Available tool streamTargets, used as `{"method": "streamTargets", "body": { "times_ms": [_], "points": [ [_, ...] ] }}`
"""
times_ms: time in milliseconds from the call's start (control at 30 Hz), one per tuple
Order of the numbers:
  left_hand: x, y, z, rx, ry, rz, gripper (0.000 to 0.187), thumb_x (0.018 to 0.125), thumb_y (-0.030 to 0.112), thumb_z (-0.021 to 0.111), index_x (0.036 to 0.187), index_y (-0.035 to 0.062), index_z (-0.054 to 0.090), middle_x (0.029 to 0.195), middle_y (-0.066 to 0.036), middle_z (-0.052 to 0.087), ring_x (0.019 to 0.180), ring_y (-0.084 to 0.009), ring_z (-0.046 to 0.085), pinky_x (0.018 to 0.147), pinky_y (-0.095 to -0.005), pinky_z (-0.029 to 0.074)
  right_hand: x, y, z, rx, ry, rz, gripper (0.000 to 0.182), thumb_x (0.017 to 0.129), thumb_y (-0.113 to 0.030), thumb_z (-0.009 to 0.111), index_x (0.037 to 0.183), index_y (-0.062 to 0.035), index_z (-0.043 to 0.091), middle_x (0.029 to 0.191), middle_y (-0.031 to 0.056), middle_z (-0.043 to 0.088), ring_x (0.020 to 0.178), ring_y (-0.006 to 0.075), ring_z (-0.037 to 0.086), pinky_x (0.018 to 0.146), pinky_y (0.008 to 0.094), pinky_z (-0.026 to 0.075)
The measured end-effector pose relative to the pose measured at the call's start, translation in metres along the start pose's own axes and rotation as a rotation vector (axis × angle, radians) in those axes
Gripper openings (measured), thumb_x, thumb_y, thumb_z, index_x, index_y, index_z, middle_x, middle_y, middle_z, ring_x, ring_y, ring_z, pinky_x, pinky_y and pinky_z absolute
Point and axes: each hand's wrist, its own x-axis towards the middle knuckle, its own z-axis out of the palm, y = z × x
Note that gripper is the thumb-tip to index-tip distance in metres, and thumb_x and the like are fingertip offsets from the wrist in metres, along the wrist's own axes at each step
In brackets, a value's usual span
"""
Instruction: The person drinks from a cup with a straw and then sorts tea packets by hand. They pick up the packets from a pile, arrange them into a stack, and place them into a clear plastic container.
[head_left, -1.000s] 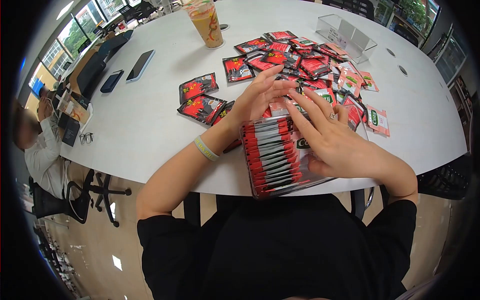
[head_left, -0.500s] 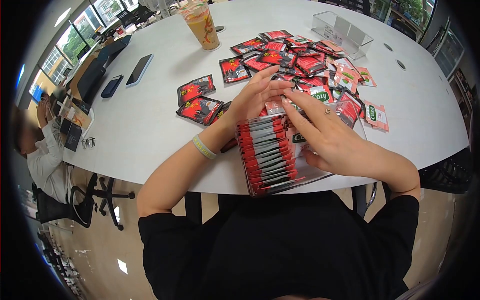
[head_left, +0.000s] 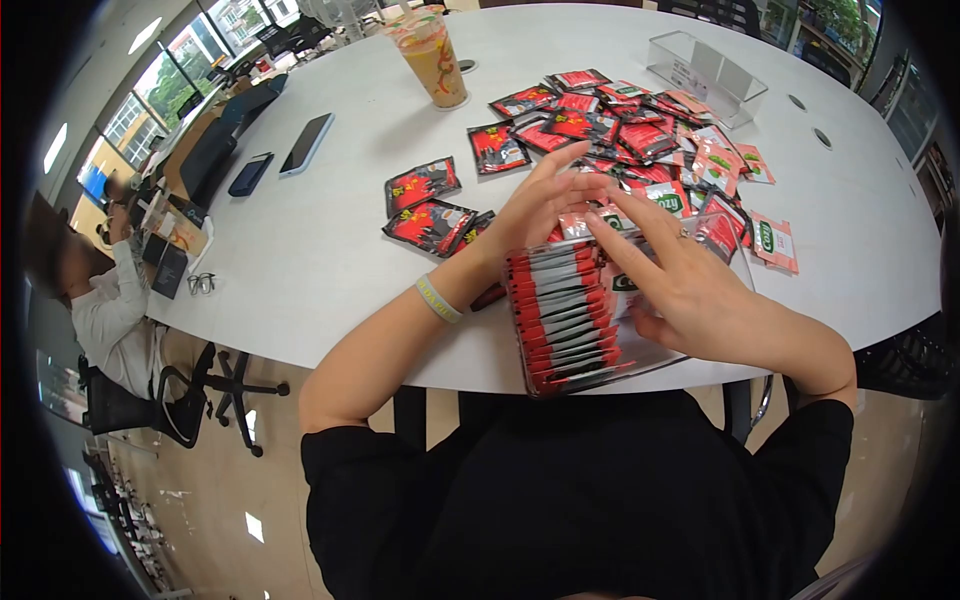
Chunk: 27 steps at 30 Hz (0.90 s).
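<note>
A clear plastic box [head_left: 570,385] sits at the table's front edge, tilted in view. Its left side holds a tight row of red and grey sachets [head_left: 562,310], and a pink sachet [head_left: 622,283] shows beside the row. My left hand [head_left: 560,200] is just behind the box, fingers apart, with nothing visibly gripped. My right hand [head_left: 680,270] reaches over the box's right part, fingers spread, its fingertips close to those of my left hand. Beyond both hands lies a loose pile of red, black and pink sachets [head_left: 620,130].
A drink cup [head_left: 432,65] stands at the back. An empty clear box [head_left: 705,80] is behind the pile. A phone [head_left: 306,145], a dark case [head_left: 250,174] and glasses [head_left: 201,284] lie on the left. A person [head_left: 115,300] sits at the far left.
The whole view has shifted, so everything appears further right. Both hands hold nearly the same pose over the box.
</note>
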Motion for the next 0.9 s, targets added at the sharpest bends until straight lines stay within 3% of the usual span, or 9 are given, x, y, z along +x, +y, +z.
{"method": "streamTargets", "body": {
  "times_ms": [233, 600, 800, 900],
  "points": [
    [0.002, -0.006, -0.008, -0.017, -0.053, 0.003, 0.064, 0.090, 0.038, 0.043, 0.138, 0.0065, 0.016, 0.128, -0.022, 0.043, 0.118, -0.0285, 0.044, 0.100, -0.0398, 0.032, 0.002, 0.000, 0.001, -0.027, -0.016, -0.022, 0.082, 0.057, 0.005, 0.065, 0.132, -0.0073, 0.034, 0.133, 0.0270, 0.026, 0.124, 0.0449, 0.029, 0.075, 0.0370, 0.052],
    [-0.001, -0.001, -0.001, -0.049, -0.035, -0.028, 0.062, 0.090, 0.035, 0.044, 0.138, 0.0052, 0.019, 0.129, -0.022, 0.041, 0.120, -0.0275, 0.042, 0.099, -0.0388, 0.035, 0.000, 0.003, 0.003, -0.013, 0.001, -0.053, 0.080, 0.058, 0.002, 0.066, 0.130, 0.0057, 0.029, 0.133, 0.0269, 0.027, 0.126, 0.0419, 0.028, 0.078, 0.0358, 0.051],
    [0.004, -0.006, -0.013, -0.031, -0.135, 0.026, 0.063, 0.091, 0.038, 0.040, 0.138, 0.0033, 0.017, 0.130, -0.021, 0.041, 0.119, -0.0281, 0.042, 0.102, -0.0394, 0.031, 0.001, 0.002, 0.001, 0.013, -0.018, -0.033, 0.081, 0.061, -0.004, 0.069, 0.131, 0.0020, 0.029, 0.133, 0.0264, 0.027, 0.127, 0.0410, 0.027, 0.078, 0.0353, 0.052],
    [0.002, -0.003, -0.006, -0.020, -0.045, -0.015, 0.063, 0.091, 0.038, 0.040, 0.138, 0.0024, 0.017, 0.128, -0.021, 0.042, 0.119, -0.0277, 0.043, 0.101, -0.0395, 0.031, -0.001, -0.001, -0.012, 0.036, -0.076, 0.008, 0.084, 0.061, -0.008, 0.072, 0.133, -0.0026, 0.028, 0.135, 0.0257, 0.026, 0.128, 0.0396, 0.026, 0.082, 0.0373, 0.050]
  ]
}}
